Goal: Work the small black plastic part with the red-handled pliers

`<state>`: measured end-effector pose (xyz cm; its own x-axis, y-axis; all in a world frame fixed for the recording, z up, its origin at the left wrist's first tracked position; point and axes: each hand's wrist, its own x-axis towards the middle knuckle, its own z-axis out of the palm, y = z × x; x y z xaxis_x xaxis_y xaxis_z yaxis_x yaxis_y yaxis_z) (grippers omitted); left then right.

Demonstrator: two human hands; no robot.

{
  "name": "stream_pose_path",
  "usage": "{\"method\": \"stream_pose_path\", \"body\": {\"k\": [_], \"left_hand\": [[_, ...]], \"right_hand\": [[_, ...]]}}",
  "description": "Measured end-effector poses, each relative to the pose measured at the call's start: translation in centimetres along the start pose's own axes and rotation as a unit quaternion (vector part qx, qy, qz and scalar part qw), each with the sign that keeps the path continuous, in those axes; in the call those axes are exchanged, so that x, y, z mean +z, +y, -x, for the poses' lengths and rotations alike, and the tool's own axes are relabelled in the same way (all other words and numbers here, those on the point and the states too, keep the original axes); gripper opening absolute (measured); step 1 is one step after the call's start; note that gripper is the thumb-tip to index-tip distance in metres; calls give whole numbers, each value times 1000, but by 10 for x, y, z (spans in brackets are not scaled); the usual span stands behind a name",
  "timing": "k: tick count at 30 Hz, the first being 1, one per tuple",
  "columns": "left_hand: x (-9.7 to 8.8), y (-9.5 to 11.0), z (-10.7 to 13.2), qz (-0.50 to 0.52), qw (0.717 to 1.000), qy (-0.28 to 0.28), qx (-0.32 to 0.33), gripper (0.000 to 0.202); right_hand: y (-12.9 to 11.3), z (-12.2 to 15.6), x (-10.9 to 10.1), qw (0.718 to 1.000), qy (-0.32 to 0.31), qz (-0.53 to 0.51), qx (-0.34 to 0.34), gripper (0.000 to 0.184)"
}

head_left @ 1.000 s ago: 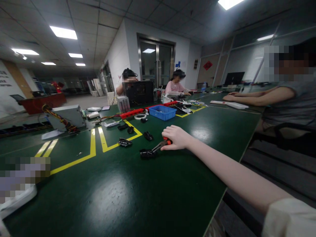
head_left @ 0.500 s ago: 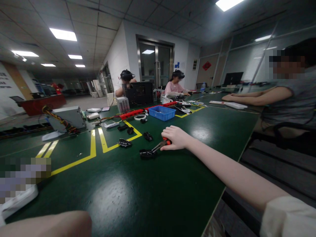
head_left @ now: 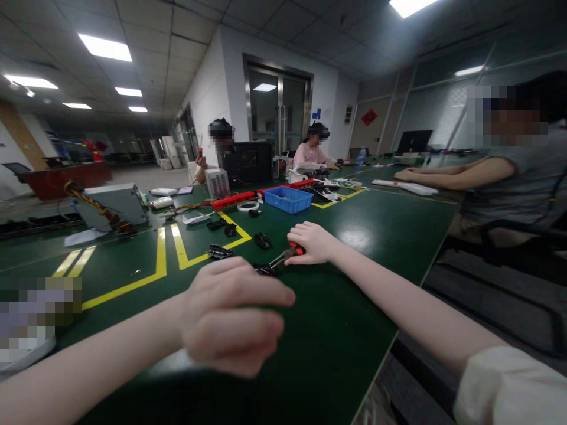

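Observation:
My right hand (head_left: 310, 241) is wrapped round the red handles of a pair of pliers (head_left: 296, 250), low over the green table. The pliers' metal jaws reach left to a black plastic part (head_left: 267, 270), which is partly hidden; whether they grip it I cannot tell. In the foreground, my left hand (head_left: 234, 316) is held above the table, its fingers loosely bent and apart, a little blurred. Nothing shows in it, though its palm is hidden. Just beyond it lie more black parts (head_left: 262, 240), one of them (head_left: 220, 252) against the yellow tape.
A blue bin (head_left: 288, 199) stands beyond my hands, beside a red strip (head_left: 234, 200). To the left is a metal power supply box (head_left: 110, 206) with cables. Co-workers sit across the table and at the right; one raises a red-handled tool (head_left: 201, 152).
My left hand has come up from the lower left towards the black part and now partly covers it. The right hand keeps the pliers in about the same place.

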<state>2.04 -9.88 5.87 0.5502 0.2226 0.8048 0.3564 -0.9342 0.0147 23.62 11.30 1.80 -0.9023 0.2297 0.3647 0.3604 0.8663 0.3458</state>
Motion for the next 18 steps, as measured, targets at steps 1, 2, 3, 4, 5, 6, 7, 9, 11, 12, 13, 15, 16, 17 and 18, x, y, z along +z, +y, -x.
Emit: {"method": "stream_pose_path", "body": {"k": [1,2,3,4,5,6,7,9,11,12,13,15,16,17,18], "left_hand": [[8,-15,1,-4,1000,-2,6,18],[16,-30,5,-13,1000,-9,-7,18],[24,-45,9,-29,998,-11,-59,17],[32,-58,15,-44,992,-40,-107,10],[38,-68,22,-56,987,-53,-144,5],[42,-77,28,-59,980,-62,-181,5],[46,-83,33,-58,974,-66,-208,7],[49,-91,41,-57,963,-46,-261,11],[49,-95,43,-48,956,-42,-288,14],[49,-96,43,-40,954,-50,-292,16],[50,-97,42,-31,954,-65,-293,17],[50,-97,41,-16,952,-104,-287,19],[50,-96,40,-13,951,-123,-283,18],[50,-94,39,-15,950,-141,-279,17],[50,-92,39,-19,949,-156,-273,15]], "right_hand": [[0,0,0,1000,4,2,0,52],[1,0,0,1000,8,2,0,53],[1,0,0,1000,13,2,1,53],[1,0,0,1000,17,2,1,53],[1,0,-1,1000,22,1,1,53],[1,0,-1,1000,27,1,1,53],[1,0,-1,999,32,2,0,53],[1,0,-2,999,41,4,0,52],[0,-1,-1,999,43,3,4,52],[0,0,-1,999,40,1,7,52],[0,0,0,999,37,-2,11,52],[0,0,1,999,29,-8,16,52],[0,0,1,999,26,-11,18,52],[0,0,2,999,26,-13,19,52],[1,0,2,999,27,-15,20,52]]}}
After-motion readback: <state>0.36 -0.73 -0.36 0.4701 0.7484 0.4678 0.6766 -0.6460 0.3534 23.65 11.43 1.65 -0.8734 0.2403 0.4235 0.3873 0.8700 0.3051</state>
